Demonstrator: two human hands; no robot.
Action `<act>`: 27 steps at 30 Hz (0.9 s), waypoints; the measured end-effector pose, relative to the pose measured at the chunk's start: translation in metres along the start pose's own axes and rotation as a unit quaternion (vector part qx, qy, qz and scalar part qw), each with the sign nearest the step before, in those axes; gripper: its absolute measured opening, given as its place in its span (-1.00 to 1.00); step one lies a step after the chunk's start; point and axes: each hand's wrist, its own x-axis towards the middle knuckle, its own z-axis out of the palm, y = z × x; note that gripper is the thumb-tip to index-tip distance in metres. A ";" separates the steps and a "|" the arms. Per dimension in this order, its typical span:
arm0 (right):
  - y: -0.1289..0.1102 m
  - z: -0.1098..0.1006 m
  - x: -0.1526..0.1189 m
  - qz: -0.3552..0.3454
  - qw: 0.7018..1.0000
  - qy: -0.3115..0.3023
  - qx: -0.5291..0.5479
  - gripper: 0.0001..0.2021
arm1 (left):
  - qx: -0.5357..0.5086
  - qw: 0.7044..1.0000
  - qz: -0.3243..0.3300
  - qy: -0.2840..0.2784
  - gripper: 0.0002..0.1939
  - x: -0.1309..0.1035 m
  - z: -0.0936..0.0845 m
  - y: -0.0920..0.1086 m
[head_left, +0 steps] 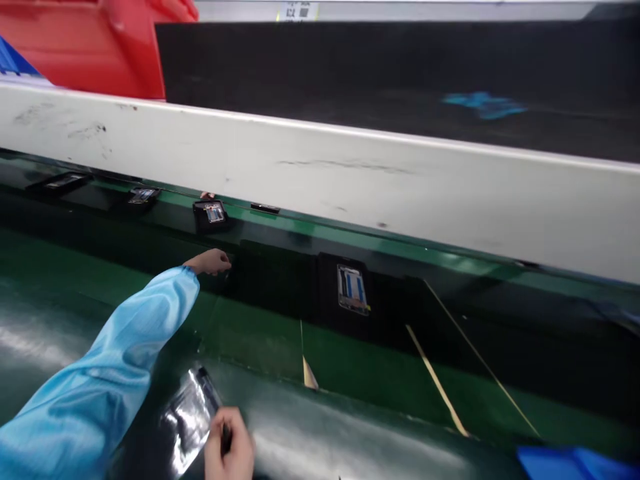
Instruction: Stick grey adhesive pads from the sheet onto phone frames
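Observation:
My left hand reaches out over the dark strip of the green work surface, its fingers pinched together. Whatever lies between those fingertips is too dark to make out. Close to me, my right hand is closed around a small black thing, mostly covered by the fingers. Beside it lies a shiny, dark-edged flat rectangle, blurred by glare; I cannot tell whether the hand touches it. To the right of my left hand, an opened phone-like device with blue strips inside rests on a black tray.
Another device in a black tray sits farther off, with another person's fingers behind it. More trays stretch left. A white beam crosses above the surface. A red bin stands on top. Bright blue material shows lower right.

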 end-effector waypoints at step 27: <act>0.003 -0.284 0.249 0.148 0.978 0.145 -0.028 -0.64 | -0.010 0.996 0.011 0.089 -0.58 -0.073 0.275 0.147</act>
